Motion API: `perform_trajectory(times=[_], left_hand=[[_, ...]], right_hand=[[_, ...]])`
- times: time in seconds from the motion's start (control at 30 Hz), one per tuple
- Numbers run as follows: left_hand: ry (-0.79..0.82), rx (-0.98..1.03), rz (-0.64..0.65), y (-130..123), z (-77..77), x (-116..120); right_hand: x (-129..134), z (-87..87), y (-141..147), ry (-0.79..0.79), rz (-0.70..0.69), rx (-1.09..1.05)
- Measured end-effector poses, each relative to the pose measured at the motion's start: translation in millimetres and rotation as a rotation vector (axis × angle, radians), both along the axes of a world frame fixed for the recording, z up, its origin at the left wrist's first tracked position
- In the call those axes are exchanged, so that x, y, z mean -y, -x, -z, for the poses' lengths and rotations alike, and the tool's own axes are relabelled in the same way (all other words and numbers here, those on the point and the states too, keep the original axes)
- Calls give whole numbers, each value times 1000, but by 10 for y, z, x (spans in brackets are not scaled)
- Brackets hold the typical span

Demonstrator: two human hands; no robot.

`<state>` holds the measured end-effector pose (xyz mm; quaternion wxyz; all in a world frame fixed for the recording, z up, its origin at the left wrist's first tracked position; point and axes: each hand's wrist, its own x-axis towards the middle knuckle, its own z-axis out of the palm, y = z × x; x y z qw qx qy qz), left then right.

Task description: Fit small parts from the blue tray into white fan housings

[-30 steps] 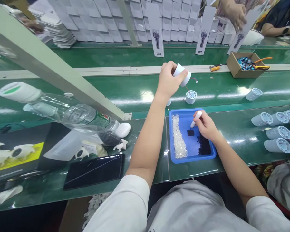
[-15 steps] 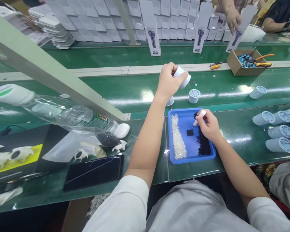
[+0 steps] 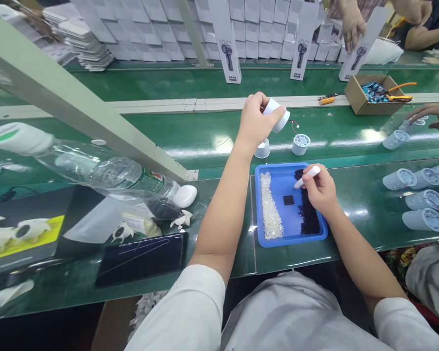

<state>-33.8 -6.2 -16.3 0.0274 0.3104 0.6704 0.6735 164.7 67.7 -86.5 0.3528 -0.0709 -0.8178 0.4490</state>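
Note:
My left hand (image 3: 258, 119) grips a white cylindrical housing (image 3: 277, 115), tilted, above the bench. In my right hand (image 3: 320, 187) is a white pen-shaped tool (image 3: 307, 176), its tip pointing down and left over a blue tray (image 3: 258, 209). Small clear pieces (image 3: 271, 214) lie along the tray's left side, and small black pieces (image 3: 309, 214) along its right. Between them sits a dark square (image 3: 289, 200). Beyond the tray, one white housing (image 3: 262, 149) stands partly behind my left arm, and another housing with wires (image 3: 300, 144) stands to its right.
Several housings (image 3: 423, 220) lie at the right, where a co-worker's hand (image 3: 437, 116) reaches in. A cardboard box (image 3: 373, 105) with pliers stands beyond. A plastic bottle (image 3: 113, 168), a phone (image 3: 141, 260) and a slanted metal post (image 3: 95, 117) are at the left.
My right hand and the pen-shaped tool have shifted slightly, the tool now lying flatter. The wired housing has moved a little right. A co-worker's hand has come in at the right edge.

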Motion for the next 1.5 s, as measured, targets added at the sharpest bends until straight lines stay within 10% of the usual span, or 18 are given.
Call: perform_trajectory(times=[0.2,0.47,1.2,1.5], left_hand=[[-27,151,34,-55,-12,-36],[46,578,174,-285,-56,-130],[197,395,320,-541,-145,-125],[-266,280,62,-974,-120,-256]], right_hand=[[49,-32,-25,-53,-173,131],[70,5,-6,191,210,-287],[32,15,-17,267,281,-188],[127,-20,-71,90,89,66]])
